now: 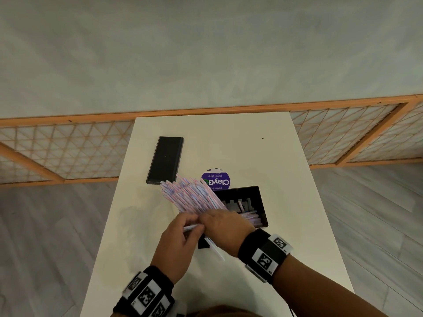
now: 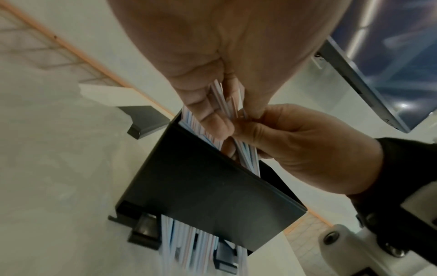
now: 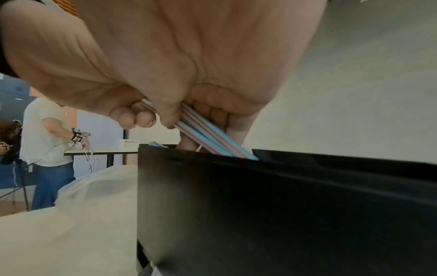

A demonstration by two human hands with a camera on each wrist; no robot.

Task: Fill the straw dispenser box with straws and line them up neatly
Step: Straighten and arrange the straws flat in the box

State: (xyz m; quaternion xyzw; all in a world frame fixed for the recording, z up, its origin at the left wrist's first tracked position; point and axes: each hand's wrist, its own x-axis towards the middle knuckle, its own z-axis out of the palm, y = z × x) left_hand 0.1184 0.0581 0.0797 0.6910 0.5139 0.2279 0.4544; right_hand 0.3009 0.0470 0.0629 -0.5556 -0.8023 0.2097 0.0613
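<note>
Both sets of fingers are clamped on the same bundle of straws (image 1: 194,197): the right hand (image 1: 225,227) has its fingers (image 3: 212,114) curled round the wrapped straws, striped pale blue and pink, and the left hand (image 1: 180,245) pinches the bundle from the other side, thumb (image 2: 212,119) pressed against the paper sleeves. The two hands touch each other over the near end of the straw dispenser box (image 1: 249,202), a black open-topped box standing on the white worktop (image 1: 297,202). The bundle leans out of the box, tilted away and to the left, its far ends fanned unevenly above the worktop, while a few loose ends stick out below the hands toward the near edge. More straws lie inside the box against its right wall, and from the left wrist view some hang out of the slot at the box's bottom. Just beyond the box lies a round purple sticker (image 1: 216,179) with white lettering, partly hidden by the straw ends. Farther left on the worktop lies a flat black lid (image 1: 165,160), well apart from the box. Each wrist wears a black band with square markers. Behind the worktop runs a low orange-framed lattice screen (image 1: 68,147), and from the right wrist view another person (image 3: 47,142) stands at a distant table.
</note>
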